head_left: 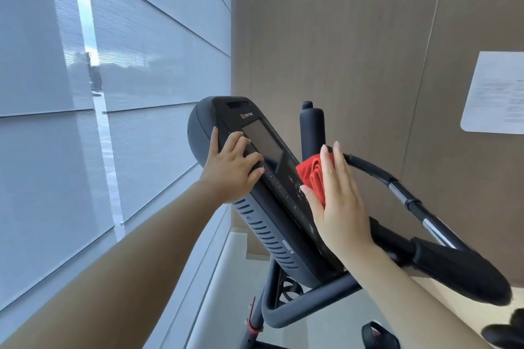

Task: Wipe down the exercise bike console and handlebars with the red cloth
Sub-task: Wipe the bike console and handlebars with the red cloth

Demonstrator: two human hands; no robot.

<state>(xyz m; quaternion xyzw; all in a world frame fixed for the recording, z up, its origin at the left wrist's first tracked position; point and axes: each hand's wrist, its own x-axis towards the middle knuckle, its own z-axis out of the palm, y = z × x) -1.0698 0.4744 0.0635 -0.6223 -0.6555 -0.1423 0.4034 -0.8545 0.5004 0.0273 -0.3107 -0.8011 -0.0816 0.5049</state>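
Your left hand [229, 168] grips the console [263, 142] by its left edge to steady it, while your right hand [338, 204], fingers straight, presses the red cloth [312, 177] flat against its right edge to wipe.

The left hand [231, 170] grips the left edge of the dark plastic bike console [263, 231], the right hand [337, 201] presses the folded red cloth [312, 176] on its right side, black padded handlebars [448, 263] curve off right, and grey window blinds [141, 65] lie left.
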